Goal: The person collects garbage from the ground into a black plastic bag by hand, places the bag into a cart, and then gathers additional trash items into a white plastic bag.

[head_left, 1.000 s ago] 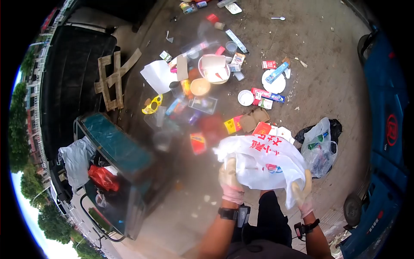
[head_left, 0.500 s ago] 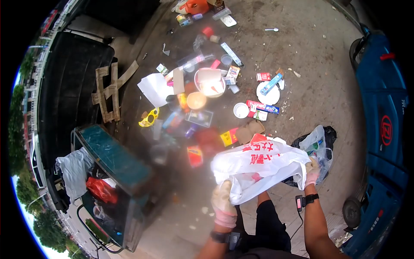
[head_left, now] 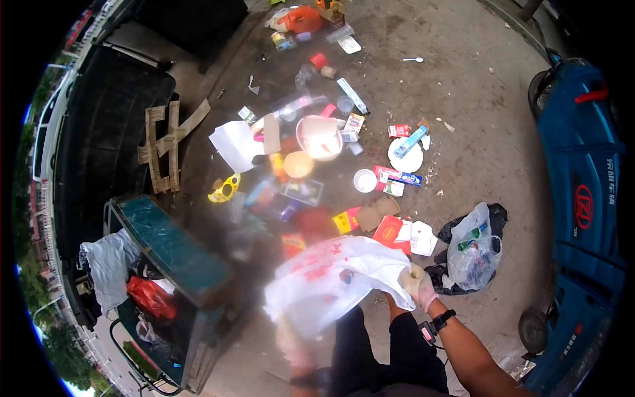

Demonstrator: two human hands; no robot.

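Note:
A white plastic bag [head_left: 331, 281] with red printed characters spreads out in front of my legs. My right hand [head_left: 418, 284], in a pale glove, is closed on the bag's right edge. At the bag's lower left is my left hand [head_left: 289, 337], also gloved; it is blurred, but its fingers appear closed on the bag. Just beyond the bag lie a red box [head_left: 391, 233] and a white piece of packaging [head_left: 423, 238]. A clear bag [head_left: 476, 255] with green items inside rests on a black bag [head_left: 499, 217], right of my right hand.
Scattered litter covers the ground ahead, including a white tub [head_left: 320, 137], toothpaste box [head_left: 398, 176], yellow glasses [head_left: 225, 188] and orange bag [head_left: 303, 20]. A green metal cart [head_left: 172, 241] stands at left, near a black bin [head_left: 109, 119]. A blue vehicle [head_left: 579, 178] borders the right.
Both hands have moved left with the white bag. The red box and white packaging beside it now show more fully, as does the clear bag at right.

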